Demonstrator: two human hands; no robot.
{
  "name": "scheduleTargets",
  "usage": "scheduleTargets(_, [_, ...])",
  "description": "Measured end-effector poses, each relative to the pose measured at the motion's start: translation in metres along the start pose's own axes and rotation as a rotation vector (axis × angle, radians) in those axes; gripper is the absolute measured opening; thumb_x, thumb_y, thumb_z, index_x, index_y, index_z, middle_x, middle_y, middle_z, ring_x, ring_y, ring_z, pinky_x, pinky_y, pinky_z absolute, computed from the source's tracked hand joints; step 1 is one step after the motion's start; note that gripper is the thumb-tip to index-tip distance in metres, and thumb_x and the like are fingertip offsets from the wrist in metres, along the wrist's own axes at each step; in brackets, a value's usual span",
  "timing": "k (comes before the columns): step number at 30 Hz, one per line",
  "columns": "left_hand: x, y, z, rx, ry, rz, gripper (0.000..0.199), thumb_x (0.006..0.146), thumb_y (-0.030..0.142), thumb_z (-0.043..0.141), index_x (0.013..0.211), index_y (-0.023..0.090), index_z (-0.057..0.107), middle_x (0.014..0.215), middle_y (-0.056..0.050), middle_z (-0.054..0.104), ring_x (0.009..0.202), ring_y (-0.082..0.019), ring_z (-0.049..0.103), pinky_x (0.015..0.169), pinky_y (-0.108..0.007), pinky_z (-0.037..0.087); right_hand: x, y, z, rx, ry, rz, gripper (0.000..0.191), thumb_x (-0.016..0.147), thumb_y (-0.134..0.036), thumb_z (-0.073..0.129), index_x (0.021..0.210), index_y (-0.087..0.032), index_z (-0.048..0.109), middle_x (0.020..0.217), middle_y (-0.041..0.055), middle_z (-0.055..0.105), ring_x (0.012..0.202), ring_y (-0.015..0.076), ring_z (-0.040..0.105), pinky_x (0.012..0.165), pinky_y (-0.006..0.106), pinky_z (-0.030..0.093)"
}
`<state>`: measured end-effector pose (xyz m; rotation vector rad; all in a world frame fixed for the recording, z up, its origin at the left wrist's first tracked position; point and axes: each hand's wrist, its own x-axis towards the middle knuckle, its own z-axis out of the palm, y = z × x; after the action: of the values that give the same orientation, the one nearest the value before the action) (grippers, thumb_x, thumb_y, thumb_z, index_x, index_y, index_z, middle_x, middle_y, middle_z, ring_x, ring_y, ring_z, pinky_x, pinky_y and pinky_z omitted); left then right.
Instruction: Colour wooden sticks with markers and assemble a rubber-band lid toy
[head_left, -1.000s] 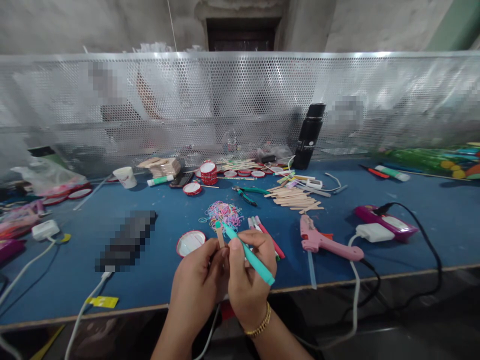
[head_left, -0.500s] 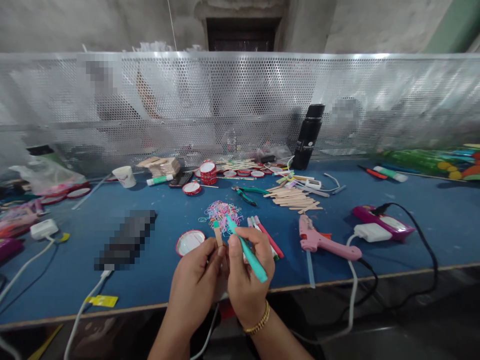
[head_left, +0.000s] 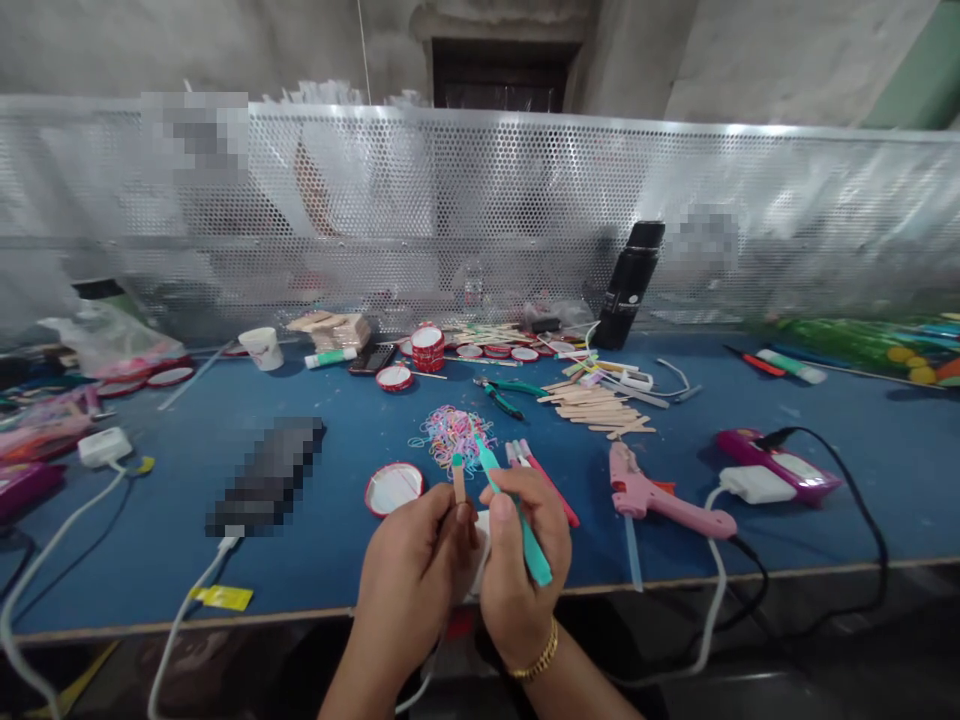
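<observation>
My left hand point(head_left: 420, 555) pinches a wooden popsicle stick point(head_left: 459, 488) upright; its tip is coloured green. In my right hand point(head_left: 525, 560) is a turquoise marker point(head_left: 534, 550), held like a pen with its tip pointing up and away, a little right of the stick's green end and apart from it. Just beyond both hands lies a heap of small coloured rubber bands point(head_left: 454, 432). A round red-rimmed lid point(head_left: 394, 488) rests left of the stick. Several more markers point(head_left: 551, 480) lie beyond my right hand, partly hidden by it.
A pink glue gun point(head_left: 667, 500) lies at the right, beside a purple device point(head_left: 776, 465) with cords. Loose popsicle sticks point(head_left: 596, 405), green-handled pliers point(head_left: 502, 393) and stacked red tins point(head_left: 427, 350) sit farther back. A black bottle point(head_left: 632, 285) leans against the perforated metal screen point(head_left: 487, 200). A blurred-out phone point(head_left: 270, 475) is at left.
The whole scene, hands included, has shifted slightly right in view. The marker's tip has tilted nearer upright, and both hands keep their grips.
</observation>
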<state>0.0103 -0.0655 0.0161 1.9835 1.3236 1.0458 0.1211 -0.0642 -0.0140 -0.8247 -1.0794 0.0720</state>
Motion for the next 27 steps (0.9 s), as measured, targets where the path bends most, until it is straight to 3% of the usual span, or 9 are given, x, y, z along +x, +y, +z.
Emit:
scheduleTargets(3, [0.0,0.0,0.0,0.013,-0.018,-0.02,0.039,0.107,0.05,0.043,0.081,0.024,0.058,0.075,0.001,0.064,0.067,-0.017,0.054,0.062,-0.029,0.034,-0.003,0.002,0.004,-0.015,0.041,0.097,0.016,0.101,-0.024,0.061,0.116,-0.023,0.065,0.1,0.0037,0.068,0.085,0.0163,0.069,0.075,0.032,0.059])
scheduleTargets(7, [0.001,-0.003,-0.001,0.057,-0.017,0.001,0.041,0.107,0.05,0.043,0.078,0.024,0.055,0.071,0.002,0.063,0.063,-0.016,0.053,0.059,-0.028,0.034,0.0,0.002,0.008,-0.026,0.064,0.077,0.011,0.1,-0.022,0.062,0.111,-0.024,0.066,0.097,0.0015,0.067,0.082,0.0141,0.068,0.072,0.027,0.057])
scheduleTargets(15, [0.0,-0.003,0.002,0.173,0.102,0.015,0.038,0.105,0.043,0.046,0.073,0.024,0.053,0.066,0.002,0.06,0.06,-0.016,0.053,0.059,-0.029,0.033,0.01,0.0,0.006,0.021,0.056,0.108,0.006,0.099,-0.019,0.062,0.103,-0.023,0.064,0.09,-0.0004,0.066,0.077,0.0136,0.066,0.069,0.026,0.055])
scheduleTargets(22, [0.002,-0.002,-0.001,0.003,-0.024,-0.087,0.042,0.107,0.049,0.044,0.076,0.023,0.054,0.072,0.0,0.062,0.068,-0.017,0.054,0.064,-0.029,0.037,0.012,-0.005,0.005,0.112,0.074,0.19,0.003,0.1,-0.023,0.065,0.103,-0.023,0.067,0.088,-0.0019,0.069,0.073,0.011,0.068,0.066,0.022,0.054])
scheduleTargets(27, [0.001,-0.003,0.0,-0.073,0.009,-0.077,0.042,0.106,0.051,0.048,0.075,0.022,0.054,0.074,0.0,0.06,0.069,-0.017,0.052,0.065,-0.028,0.038,0.011,-0.007,0.0,0.158,0.02,0.184,0.007,0.1,-0.022,0.064,0.105,-0.025,0.068,0.088,-0.003,0.069,0.073,0.0101,0.067,0.065,0.021,0.053])
